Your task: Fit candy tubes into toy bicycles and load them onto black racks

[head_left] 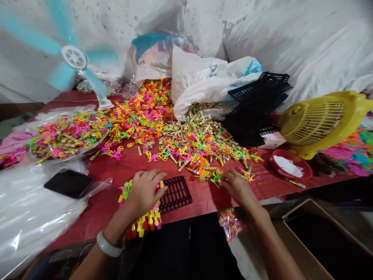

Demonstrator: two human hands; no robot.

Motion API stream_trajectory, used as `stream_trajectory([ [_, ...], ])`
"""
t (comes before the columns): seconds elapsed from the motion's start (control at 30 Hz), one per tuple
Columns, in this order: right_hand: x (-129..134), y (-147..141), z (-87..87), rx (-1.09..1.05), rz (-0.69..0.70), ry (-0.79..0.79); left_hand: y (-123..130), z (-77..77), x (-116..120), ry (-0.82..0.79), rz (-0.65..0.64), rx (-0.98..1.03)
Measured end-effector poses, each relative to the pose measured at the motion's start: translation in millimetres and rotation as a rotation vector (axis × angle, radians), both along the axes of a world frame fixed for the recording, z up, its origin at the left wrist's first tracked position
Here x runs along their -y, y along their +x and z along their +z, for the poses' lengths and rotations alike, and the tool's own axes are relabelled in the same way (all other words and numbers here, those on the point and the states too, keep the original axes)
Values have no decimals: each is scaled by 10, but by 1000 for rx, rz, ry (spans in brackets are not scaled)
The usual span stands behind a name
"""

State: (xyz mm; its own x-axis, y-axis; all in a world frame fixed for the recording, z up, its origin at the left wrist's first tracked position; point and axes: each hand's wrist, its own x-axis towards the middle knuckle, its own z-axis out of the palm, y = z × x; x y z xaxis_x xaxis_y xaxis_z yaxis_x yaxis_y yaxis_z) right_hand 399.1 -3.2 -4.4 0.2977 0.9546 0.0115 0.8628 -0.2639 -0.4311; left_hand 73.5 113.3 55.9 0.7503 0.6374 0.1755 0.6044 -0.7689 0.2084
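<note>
My left hand (147,190) lies over a block of colourful plastic pieces (145,223) at the table's front edge, fingers apart, its thumb above the left end of a black slotted rack (176,192). The palm hides part of the block. My right hand (234,184) is at the front of the big heap of small plastic toys (201,155), its fingertips bent together beside a green piece (215,177). Whether a piece is between those fingers is too small to tell.
A phone (69,183) lies on plastic sheets at left, below a bowl of toys (71,151) and a blue fan (74,57). Black racks (256,105), a red basket (309,171) and a yellow fan (317,120) stand right. An open carton (297,206) is below the table.
</note>
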Motion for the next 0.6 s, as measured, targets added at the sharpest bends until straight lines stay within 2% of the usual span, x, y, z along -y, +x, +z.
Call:
stream_trajectory([
  [0.2,129,-22,-151,-80,-78,34,2,-1,3,-8,-4,20],
  [0.4,286,-62,-99,-133,-45,-6,0,1,8,-22,8,-26],
  [0.5,337,-249,-84,-270,-71,16,6,31,23,-42,13,-47],
  [0.6,295,-582,-107,-526,-107,102,6,48,29,-58,13,-53],
])
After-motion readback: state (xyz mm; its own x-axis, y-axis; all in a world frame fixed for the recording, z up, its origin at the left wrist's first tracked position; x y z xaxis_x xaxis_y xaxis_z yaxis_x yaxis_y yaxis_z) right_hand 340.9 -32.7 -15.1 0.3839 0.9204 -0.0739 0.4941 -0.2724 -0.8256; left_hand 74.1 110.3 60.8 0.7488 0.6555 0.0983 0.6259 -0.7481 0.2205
